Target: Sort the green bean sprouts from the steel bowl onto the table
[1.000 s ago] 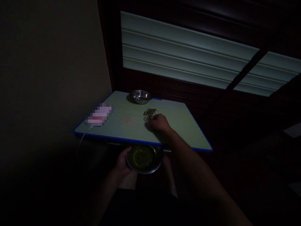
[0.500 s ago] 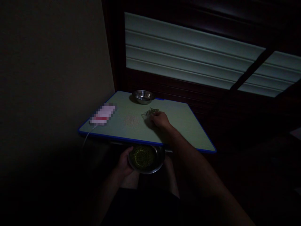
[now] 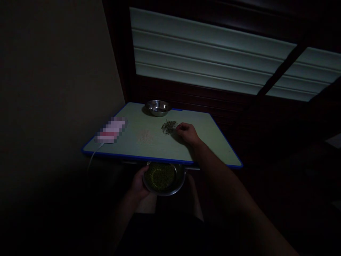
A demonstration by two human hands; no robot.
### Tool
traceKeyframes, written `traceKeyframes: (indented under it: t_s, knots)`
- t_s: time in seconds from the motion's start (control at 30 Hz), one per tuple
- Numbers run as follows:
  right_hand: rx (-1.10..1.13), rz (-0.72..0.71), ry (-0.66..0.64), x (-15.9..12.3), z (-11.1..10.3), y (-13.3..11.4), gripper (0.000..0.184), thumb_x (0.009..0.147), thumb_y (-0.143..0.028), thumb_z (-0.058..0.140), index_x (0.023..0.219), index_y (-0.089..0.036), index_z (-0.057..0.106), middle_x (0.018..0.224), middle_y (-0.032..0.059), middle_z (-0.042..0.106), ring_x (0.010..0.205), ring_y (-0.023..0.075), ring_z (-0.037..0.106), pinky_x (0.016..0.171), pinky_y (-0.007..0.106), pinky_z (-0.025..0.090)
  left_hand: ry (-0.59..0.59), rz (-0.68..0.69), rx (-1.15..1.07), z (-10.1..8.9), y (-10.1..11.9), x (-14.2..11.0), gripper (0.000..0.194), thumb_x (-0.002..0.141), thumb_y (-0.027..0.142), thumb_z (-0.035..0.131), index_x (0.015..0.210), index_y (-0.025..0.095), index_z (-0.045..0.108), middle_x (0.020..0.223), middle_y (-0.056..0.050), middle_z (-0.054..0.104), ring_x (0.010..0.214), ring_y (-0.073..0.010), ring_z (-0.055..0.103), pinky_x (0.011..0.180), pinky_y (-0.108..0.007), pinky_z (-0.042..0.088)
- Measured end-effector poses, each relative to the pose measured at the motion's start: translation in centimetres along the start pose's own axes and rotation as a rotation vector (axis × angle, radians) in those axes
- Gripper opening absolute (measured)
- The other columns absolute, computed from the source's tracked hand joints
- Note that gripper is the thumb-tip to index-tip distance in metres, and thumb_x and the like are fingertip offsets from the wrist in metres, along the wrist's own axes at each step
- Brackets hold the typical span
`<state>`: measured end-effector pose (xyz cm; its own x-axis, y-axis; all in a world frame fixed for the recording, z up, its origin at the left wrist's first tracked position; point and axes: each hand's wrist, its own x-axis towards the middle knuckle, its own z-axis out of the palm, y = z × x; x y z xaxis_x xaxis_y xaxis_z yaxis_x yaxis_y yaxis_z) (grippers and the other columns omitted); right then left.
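Note:
My left hand (image 3: 140, 185) grips the left rim of a metal bowl (image 3: 181, 183), held just below the table's front edge. Inside lie many small green beans, which look like mung beans (image 3: 160, 176). Over the table, my right hand (image 3: 188, 133) has its thumb and fingers pinched together. A faint clear object seems to show at the fingertips, too dim to name. Beside them, a loose patch of green beans (image 3: 168, 127) is spread on the tabletop (image 3: 210, 142). Farther left lies a patch of pale grains (image 3: 144, 136), perhaps rice.
A second metal bowl (image 3: 158, 108) stands at the table's back edge. On the left is a blurred-out phone-like object (image 3: 112, 131) with a white cable (image 3: 92, 156) hanging over the front edge. A wall (image 3: 66, 71) borders the left side, and a dark wood panel (image 3: 186, 90) the back.
My right hand has drawn slightly right, away from the green beans on the table, which now lie spread out and more exposed. The left hand still holds the bowl; the view has shifted a little.

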<state>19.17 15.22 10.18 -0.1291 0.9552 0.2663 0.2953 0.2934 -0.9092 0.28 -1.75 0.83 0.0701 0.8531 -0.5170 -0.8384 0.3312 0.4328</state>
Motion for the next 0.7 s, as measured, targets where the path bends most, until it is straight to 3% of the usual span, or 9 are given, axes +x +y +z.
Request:
traceKeyframes:
  t_s: [0.53, 0.7]
  knots:
    - [-0.088, -0.086, -0.014, -0.11, 0.02, 0.26, 0.018, 0.063, -0.034, 0.057, 0.065, -0.016, 0.06, 0.061, -0.0011, 0.057, 0.061, 0.0116, 0.047, 0.062, 0.025, 0.039, 0.028, -0.002, -0.002, 0.07, 0.09, 0.18, 0.02, 0.078, 0.018, 0.055, 0.088, 0.013, 0.072, 0.078, -0.009, 0.078, 0.08, -0.0266, 0.073, 0.09, -0.044, 0.052]
    - [-0.077, -0.093, -0.064, -0.04, -0.01, 0.3, 0.018, 0.062, -0.033, 0.058, 0.068, -0.016, 0.062, 0.064, -0.0007, 0.059, 0.063, 0.0121, 0.05, 0.063, 0.025, 0.039, 0.015, -0.017, -0.023, -0.04, 0.07, 0.22, 0.028, 0.078, 0.018, 0.054, 0.1, 0.014, 0.071, 0.077, -0.008, 0.078, 0.083, -0.0276, 0.073, 0.092, -0.046, 0.051]
